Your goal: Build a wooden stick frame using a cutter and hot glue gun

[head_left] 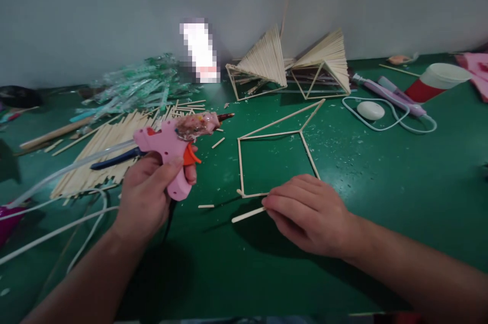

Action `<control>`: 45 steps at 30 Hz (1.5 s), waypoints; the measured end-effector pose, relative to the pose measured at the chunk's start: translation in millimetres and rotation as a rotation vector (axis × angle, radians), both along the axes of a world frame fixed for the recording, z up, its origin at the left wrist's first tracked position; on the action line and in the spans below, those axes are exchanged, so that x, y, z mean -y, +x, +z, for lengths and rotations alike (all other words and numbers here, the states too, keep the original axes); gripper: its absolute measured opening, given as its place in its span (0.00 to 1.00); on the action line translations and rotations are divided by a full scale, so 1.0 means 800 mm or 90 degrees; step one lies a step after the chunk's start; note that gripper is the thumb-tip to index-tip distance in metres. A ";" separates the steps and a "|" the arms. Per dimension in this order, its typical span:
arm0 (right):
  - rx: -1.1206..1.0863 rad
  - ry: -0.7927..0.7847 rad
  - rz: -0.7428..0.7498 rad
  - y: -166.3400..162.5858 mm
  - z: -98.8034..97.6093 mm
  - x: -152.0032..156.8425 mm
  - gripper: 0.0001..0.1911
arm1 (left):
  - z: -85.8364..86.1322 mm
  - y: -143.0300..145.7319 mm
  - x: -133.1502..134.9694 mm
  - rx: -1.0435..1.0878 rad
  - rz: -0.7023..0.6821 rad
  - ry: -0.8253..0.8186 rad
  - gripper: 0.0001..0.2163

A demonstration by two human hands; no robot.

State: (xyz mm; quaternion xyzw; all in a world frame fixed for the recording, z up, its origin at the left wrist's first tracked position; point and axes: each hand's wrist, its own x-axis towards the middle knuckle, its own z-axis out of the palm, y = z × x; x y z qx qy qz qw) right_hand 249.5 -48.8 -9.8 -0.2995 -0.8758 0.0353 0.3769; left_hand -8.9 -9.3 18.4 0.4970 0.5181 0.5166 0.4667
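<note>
My left hand point(147, 192) is closed around the handle of a pink hot glue gun point(168, 148) with an orange trigger. Its dark nozzle points right, and a clear glue stick point(82, 161) runs out of its back. Between the fingers of my right hand point(308, 214) is a thin wooden stick point(247, 214), one end sticking out to the left. Just beyond that hand lies a frame of joined wooden sticks point(269, 136), a four-sided shape with a pointed part at the far side. My right hand hides the frame's near right corner.
A pile of loose wooden sticks point(99, 161) lies left, with blue-handled pliers point(116, 159) on it. Clear-green plastic packets point(141, 82) are heaped behind. Two fanned stick structures point(263, 62) stand by the wall. A purple corded tool point(389, 92) and red-white cup point(432, 85) are right.
</note>
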 end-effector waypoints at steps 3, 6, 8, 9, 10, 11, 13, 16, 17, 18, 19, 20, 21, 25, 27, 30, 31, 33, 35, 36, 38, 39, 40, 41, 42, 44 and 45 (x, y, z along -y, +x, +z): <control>-0.051 -0.024 -0.023 0.000 0.002 0.000 0.09 | -0.001 -0.002 0.001 0.003 0.008 -0.017 0.06; -0.072 -0.051 -0.054 -0.002 0.004 -0.001 0.09 | -0.002 -0.003 0.001 -0.004 0.007 -0.032 0.07; -0.076 -0.065 -0.075 -0.004 0.005 -0.002 0.09 | -0.003 -0.003 0.001 -0.006 -0.004 -0.042 0.07; -0.078 -0.069 -0.085 -0.004 0.005 -0.002 0.08 | -0.004 -0.003 0.001 -0.003 -0.009 -0.047 0.07; -0.080 -0.071 -0.094 -0.005 0.005 -0.003 0.08 | -0.005 -0.003 0.001 0.001 -0.012 -0.053 0.07; -0.080 -0.071 -0.099 -0.005 0.004 -0.002 0.08 | -0.006 -0.002 0.001 0.007 -0.013 -0.057 0.08; -0.079 -0.072 -0.103 -0.006 0.003 -0.002 0.08 | -0.007 -0.002 0.001 0.015 -0.005 -0.065 0.08; -0.072 -0.073 -0.107 -0.006 0.001 -0.001 0.07 | -0.006 -0.001 0.001 0.023 0.011 -0.074 0.08; -0.069 -0.074 -0.108 -0.007 0.001 -0.002 0.07 | -0.005 0.000 0.001 0.028 0.016 -0.079 0.08; -0.065 -0.076 -0.109 -0.007 0.001 -0.002 0.06 | -0.003 0.001 0.002 0.032 0.020 -0.086 0.08; -0.063 -0.079 -0.109 -0.007 0.001 -0.002 0.06 | -0.002 0.002 0.002 0.036 0.020 -0.090 0.09; -0.062 -0.083 -0.107 -0.007 0.002 -0.003 0.06 | 0.000 0.004 0.003 0.035 0.013 -0.094 0.09; -0.063 -0.089 -0.108 -0.008 0.002 -0.003 0.06 | 0.001 0.007 0.004 0.032 0.001 -0.096 0.09; -0.064 -0.100 -0.115 -0.007 0.002 -0.004 0.06 | 0.001 0.019 0.013 0.032 -0.090 -0.113 0.10; -0.061 -0.098 -0.115 -0.007 0.001 -0.004 0.06 | -0.001 0.025 0.020 0.037 -0.138 -0.143 0.11; -0.057 -0.089 -0.117 -0.008 0.000 -0.004 0.06 | -0.003 0.034 0.031 0.027 -0.172 -0.169 0.10; -0.055 -0.086 -0.118 -0.008 0.000 -0.004 0.06 | -0.003 0.038 0.034 0.026 -0.170 -0.169 0.10; -0.052 -0.080 -0.117 -0.008 0.000 -0.005 0.05 | -0.001 0.046 0.038 0.019 -0.164 -0.166 0.09; -0.049 -0.079 -0.111 -0.007 0.001 -0.005 0.05 | 0.002 0.052 0.040 0.003 -0.168 -0.161 0.07; -0.048 -0.080 -0.107 -0.007 0.001 -0.005 0.06 | 0.003 0.055 0.040 -0.006 -0.172 -0.158 0.06; -0.043 -0.084 -0.100 -0.006 0.000 -0.005 0.06 | 0.004 0.058 0.040 -0.017 -0.170 -0.149 0.05; -0.043 -0.083 -0.097 -0.006 -0.001 -0.005 0.06 | 0.004 0.058 0.041 -0.017 -0.165 -0.147 0.05; -0.042 -0.081 -0.096 -0.006 -0.001 -0.005 0.06 | 0.004 0.059 0.041 -0.018 -0.161 -0.147 0.05; -0.040 -0.080 -0.095 -0.006 -0.002 -0.005 0.06 | 0.003 0.058 0.041 -0.019 -0.158 -0.147 0.05; -0.037 -0.080 -0.097 -0.006 -0.002 -0.005 0.06 | 0.003 0.058 0.041 -0.022 -0.156 -0.146 0.05; -0.031 -0.080 -0.100 -0.006 -0.003 -0.005 0.06 | 0.003 0.058 0.041 -0.030 -0.155 -0.137 0.04; -0.030 -0.080 -0.103 -0.006 -0.004 -0.005 0.06 | 0.003 0.057 0.041 -0.033 -0.155 -0.132 0.04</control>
